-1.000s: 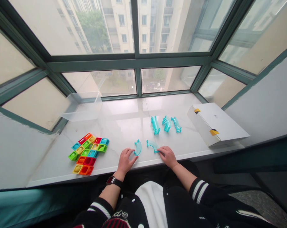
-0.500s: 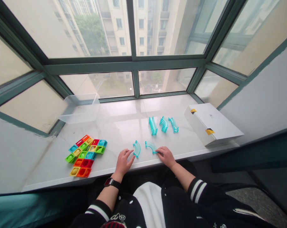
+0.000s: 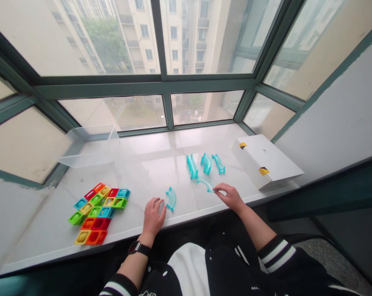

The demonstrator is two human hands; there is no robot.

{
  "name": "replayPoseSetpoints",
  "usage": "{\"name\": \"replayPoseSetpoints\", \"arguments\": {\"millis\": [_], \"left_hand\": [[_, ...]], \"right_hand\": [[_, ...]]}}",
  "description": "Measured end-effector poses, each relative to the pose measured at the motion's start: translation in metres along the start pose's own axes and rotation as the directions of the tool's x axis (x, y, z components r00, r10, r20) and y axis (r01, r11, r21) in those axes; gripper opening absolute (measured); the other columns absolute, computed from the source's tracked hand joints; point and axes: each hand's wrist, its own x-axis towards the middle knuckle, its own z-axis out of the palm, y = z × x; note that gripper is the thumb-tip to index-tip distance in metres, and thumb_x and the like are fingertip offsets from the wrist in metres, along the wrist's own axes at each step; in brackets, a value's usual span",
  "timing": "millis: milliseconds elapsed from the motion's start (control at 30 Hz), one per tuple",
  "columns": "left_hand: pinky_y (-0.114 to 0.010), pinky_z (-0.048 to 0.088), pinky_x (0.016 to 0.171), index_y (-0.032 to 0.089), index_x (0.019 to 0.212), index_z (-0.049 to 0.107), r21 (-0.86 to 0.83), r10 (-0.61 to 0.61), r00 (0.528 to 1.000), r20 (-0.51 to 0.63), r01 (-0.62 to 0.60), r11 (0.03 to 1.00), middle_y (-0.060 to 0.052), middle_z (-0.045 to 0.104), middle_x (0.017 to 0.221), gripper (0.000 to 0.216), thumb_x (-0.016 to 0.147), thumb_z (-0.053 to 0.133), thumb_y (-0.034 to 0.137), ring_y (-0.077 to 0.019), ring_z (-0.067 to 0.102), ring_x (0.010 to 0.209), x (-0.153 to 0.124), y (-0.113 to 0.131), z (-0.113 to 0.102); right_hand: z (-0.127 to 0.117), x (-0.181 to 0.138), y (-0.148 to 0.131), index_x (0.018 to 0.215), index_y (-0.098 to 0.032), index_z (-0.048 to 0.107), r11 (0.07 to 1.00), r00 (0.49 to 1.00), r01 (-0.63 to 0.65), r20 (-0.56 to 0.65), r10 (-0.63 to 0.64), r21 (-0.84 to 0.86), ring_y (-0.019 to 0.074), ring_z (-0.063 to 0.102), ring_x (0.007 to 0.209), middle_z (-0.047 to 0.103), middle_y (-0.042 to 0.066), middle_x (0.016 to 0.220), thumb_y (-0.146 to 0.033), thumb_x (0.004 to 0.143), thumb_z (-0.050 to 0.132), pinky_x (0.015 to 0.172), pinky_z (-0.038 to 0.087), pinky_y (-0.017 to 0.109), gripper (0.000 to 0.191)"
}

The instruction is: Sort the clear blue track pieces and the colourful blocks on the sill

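Between the fingertips of my right hand [image 3: 230, 196] is one end of a curved translucent teal track piece [image 3: 207, 185], lifted near the stacked pieces. My left hand [image 3: 154, 213] rests on the white sill with its fingers apart, just left of another curved teal track piece [image 3: 171, 199] that lies flat. Farther back stand three teal groups: a stack of straight track pieces [image 3: 192, 166], a stack of curved track pieces [image 3: 206, 163], and a straight track piece or small stack [image 3: 218, 164].
Colourful square blocks [image 3: 101, 211] in red, yellow, green, blue and orange lie grouped at the left. A clear plastic bin [image 3: 90, 160] stands behind them. At the right sits a white box [image 3: 266, 162] with yellow-black tabs. Window frames [image 3: 170, 102] border the sill [image 3: 136, 176].
My right hand has carried its curved track piece up and to the right, closer to the stacks. The left hand has drawn away slightly from the other curved piece. The view has shifted.
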Motion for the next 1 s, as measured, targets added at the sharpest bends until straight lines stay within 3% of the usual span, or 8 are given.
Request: {"name": "replayPoseSetpoints", "arguments": {"millis": [167, 333, 633, 1000], "left_hand": [[-0.055, 0.046, 0.114, 0.023, 0.123, 0.07, -0.006, -0.003, 1.0, 0.021, 0.003, 1.0, -0.014, 0.066, 0.131, 0.034, 0.103, 0.051, 0.042, -0.0338, 0.058, 0.13, 0.001, -0.001, 0.0], [-0.055, 0.046, 0.114, 0.022, 0.12, 0.071, -0.011, -0.011, 1.0, 0.029, 0.012, 1.0, -0.014, 0.067, 0.13, 0.032, 0.103, 0.051, 0.041, -0.0337, 0.058, 0.128, 0.002, 0.0, -0.001], [-0.057, 0.048, 0.111, 0.024, 0.116, 0.073, -0.033, -0.022, 1.0, 0.009, 0.023, 0.999, -0.014, 0.067, 0.128, 0.029, 0.102, 0.053, 0.039, -0.0337, 0.061, 0.126, 0.001, 0.003, -0.002], [-0.056, 0.048, 0.111, 0.023, 0.114, 0.073, -0.042, -0.045, 0.999, 0.016, 0.045, 0.998, -0.014, 0.067, 0.127, 0.029, 0.103, 0.052, 0.039, -0.0332, 0.061, 0.124, 0.003, 0.006, -0.003]], "right_hand": [[-0.03, 0.028, 0.004, 0.101, -0.028, 0.077, 0.996, 0.981, 0.004, -0.194, -0.022, -0.09, 0.0232, 0.072, 0.089, 0.077, 0.006, 0.099, -0.034, 0.1, 0.064, 0.085, 0.061, 0.039, 0.014], [-0.032, 0.062, 0.022, 0.1, -0.026, 0.078, 0.983, 0.961, -0.025, -0.275, -0.026, -0.182, 0.0238, 0.071, 0.086, 0.077, 0.007, 0.098, -0.035, 0.099, 0.063, 0.086, 0.059, 0.041, 0.017], [-0.008, 0.106, 0.054, 0.097, -0.027, 0.08, 0.96, 0.972, -0.077, -0.235, 0.012, -0.268, 0.0284, 0.072, 0.098, 0.079, 0.008, 0.099, -0.034, 0.097, 0.06, 0.095, 0.056, 0.044, 0.021], [0.01, 0.108, 0.072, 0.096, -0.026, 0.078, 0.955, 0.977, -0.072, -0.212, 0.01, -0.288, 0.0284, 0.073, 0.096, 0.079, 0.008, 0.101, -0.032, 0.097, 0.06, 0.091, 0.056, 0.043, 0.02]]}}
